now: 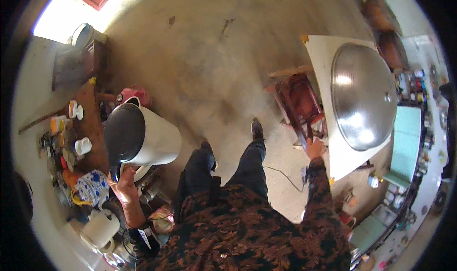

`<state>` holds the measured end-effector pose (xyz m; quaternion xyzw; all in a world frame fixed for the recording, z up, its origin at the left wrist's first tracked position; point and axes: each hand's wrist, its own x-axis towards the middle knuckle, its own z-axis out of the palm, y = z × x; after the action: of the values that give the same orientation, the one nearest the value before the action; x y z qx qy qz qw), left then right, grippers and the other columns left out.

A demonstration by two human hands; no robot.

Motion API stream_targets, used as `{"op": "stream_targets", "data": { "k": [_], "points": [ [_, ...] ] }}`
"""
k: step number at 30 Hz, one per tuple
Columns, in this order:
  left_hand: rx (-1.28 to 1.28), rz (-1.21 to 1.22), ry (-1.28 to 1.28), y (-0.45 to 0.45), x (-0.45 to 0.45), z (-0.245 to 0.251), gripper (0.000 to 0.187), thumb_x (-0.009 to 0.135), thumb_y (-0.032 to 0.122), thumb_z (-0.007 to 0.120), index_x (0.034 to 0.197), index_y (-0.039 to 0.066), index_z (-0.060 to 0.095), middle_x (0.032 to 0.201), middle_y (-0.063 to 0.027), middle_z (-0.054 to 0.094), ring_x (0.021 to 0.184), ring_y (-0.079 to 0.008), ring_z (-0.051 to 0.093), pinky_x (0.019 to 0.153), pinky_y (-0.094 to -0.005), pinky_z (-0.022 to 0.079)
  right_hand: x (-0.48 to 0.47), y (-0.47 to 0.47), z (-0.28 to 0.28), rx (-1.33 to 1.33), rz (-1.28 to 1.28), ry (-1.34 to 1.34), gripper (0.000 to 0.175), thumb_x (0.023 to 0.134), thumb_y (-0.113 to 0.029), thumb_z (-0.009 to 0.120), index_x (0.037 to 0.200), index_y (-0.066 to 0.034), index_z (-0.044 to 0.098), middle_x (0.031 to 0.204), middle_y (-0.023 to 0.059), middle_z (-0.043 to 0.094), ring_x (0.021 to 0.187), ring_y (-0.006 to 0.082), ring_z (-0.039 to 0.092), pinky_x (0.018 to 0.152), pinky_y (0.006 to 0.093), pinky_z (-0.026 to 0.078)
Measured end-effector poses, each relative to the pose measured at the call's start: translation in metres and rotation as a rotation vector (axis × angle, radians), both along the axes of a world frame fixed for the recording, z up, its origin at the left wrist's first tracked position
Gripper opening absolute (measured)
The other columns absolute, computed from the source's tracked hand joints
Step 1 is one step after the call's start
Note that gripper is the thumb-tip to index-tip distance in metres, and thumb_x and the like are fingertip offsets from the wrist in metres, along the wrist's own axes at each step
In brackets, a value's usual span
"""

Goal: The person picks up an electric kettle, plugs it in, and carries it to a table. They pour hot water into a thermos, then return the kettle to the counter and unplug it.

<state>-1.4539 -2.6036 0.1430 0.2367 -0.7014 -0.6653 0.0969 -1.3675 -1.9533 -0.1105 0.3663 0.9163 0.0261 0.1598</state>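
Note:
My left hand [125, 186] grips the handle of a large white jug [160, 137] with a dark lid, held out to my left. The jug is tilted and its top faces up and left in the picture. On the right, my right hand [315, 149] is closed at the top rail of a dark red wooden chair [298, 92]; its fingertips are partly hidden. Beside that hand stands a white tabletop [323, 103] bearing a large domed metal lid [364, 96] with a small knob.
At left, a brown wooden table [89, 124] carries a white mug [83, 146] and several jars. Nearby are a blue-and-white patterned teapot [91, 187] and a cream pitcher [101, 228]. A thin cord [285, 174] crosses the concrete floor [203, 56]. A light green cabinet [405, 142] stands far right.

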Motion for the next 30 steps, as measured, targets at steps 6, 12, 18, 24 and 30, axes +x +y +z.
{"op": "stream_targets", "data": {
  "k": [6,12,18,24,30],
  "points": [
    [-0.029,0.210,-0.002,0.070,0.020,0.031,0.012,0.075,0.014,0.062,0.071,0.003,0.060,0.065,0.0012,0.057,0.057,-0.0066,0.049,0.054,-0.0219,0.035,0.019,-0.031,0.051,-0.554,0.421,0.256,0.019,0.083,-0.021,0.063,0.085,-0.0028,0.064,0.082,0.0199,0.063,0.078,0.0403,0.062,0.067,0.0466,0.049],
    [-0.056,0.317,0.074,0.094,0.024,0.039,0.020,0.076,0.011,0.063,0.061,0.008,0.050,0.055,0.0050,0.036,0.049,-0.0061,0.032,0.050,-0.0256,0.031,0.022,-0.023,0.059,-0.844,0.360,0.116,0.019,0.083,-0.021,0.063,0.082,-0.0020,0.068,0.077,0.0179,0.067,0.075,0.0333,0.067,0.067,0.0402,0.052],
    [-0.147,0.168,0.049,0.052,0.044,0.041,0.012,0.075,0.008,0.061,0.080,-0.002,0.065,0.072,-0.0048,0.062,0.066,-0.0148,0.059,0.064,-0.0275,0.047,-0.039,-0.044,0.037,-0.754,0.518,0.117,0.021,0.084,-0.022,0.065,0.088,-0.0013,0.068,0.075,0.0093,0.070,0.073,0.0168,0.067,0.067,0.0315,0.052],
    [-0.265,0.131,0.043,-0.016,0.052,0.019,0.008,0.073,0.007,0.061,0.077,0.001,0.065,0.070,-0.0011,0.061,0.065,-0.0105,0.056,0.063,-0.0260,0.044,-0.045,-0.069,0.054,-0.834,0.383,0.158,0.022,0.089,-0.021,0.061,0.093,0.0013,0.065,0.081,0.0088,0.069,0.070,0.0156,0.066,0.068,0.0284,0.052],
    [-0.147,0.268,0.041,-0.050,0.063,-0.024,0.011,0.068,0.010,0.069,0.074,0.003,0.064,0.066,0.0061,0.056,0.062,-0.0049,0.048,0.060,-0.0240,0.038,-0.075,-0.062,0.067,-0.630,0.462,0.043,0.021,0.087,-0.021,0.064,0.089,-0.0006,0.066,0.081,0.0091,0.069,0.073,0.0166,0.067,0.065,0.0294,0.054]
  ]
}}
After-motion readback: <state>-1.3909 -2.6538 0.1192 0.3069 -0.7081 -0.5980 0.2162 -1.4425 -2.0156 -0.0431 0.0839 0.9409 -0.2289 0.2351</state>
